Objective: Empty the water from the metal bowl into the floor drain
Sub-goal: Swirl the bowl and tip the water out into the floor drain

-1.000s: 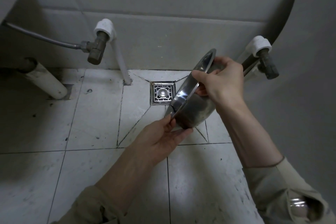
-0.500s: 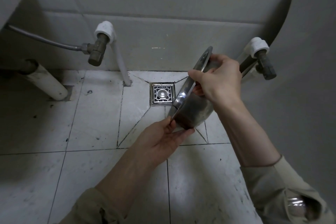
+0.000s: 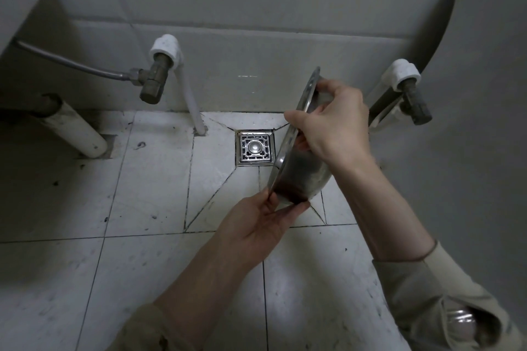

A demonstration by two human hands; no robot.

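Observation:
The metal bowl point(image 3: 303, 177) is tipped almost on edge, its open side facing left toward the square steel floor drain point(image 3: 254, 147). The bowl hangs just right of the drain, above the white floor tiles. My right hand point(image 3: 332, 125) grips the bowl's upper rim, thumb on the front of the rim. My left hand point(image 3: 261, 222) holds the lower rim from underneath. I can see no water pouring; the bowl's inside is hidden.
A brass valve with a braided hose point(image 3: 151, 82) and a white pipe point(image 3: 189, 97) rise left of the drain. A thick white pipe point(image 3: 77, 129) slants into the floor at far left. A second valve point(image 3: 410, 100) juts out at right, close behind my right hand.
The bowl has been tipped a little steeper, its rim closer to vertical. Both hands have kept their hold, and the bowl stays beside the drain.

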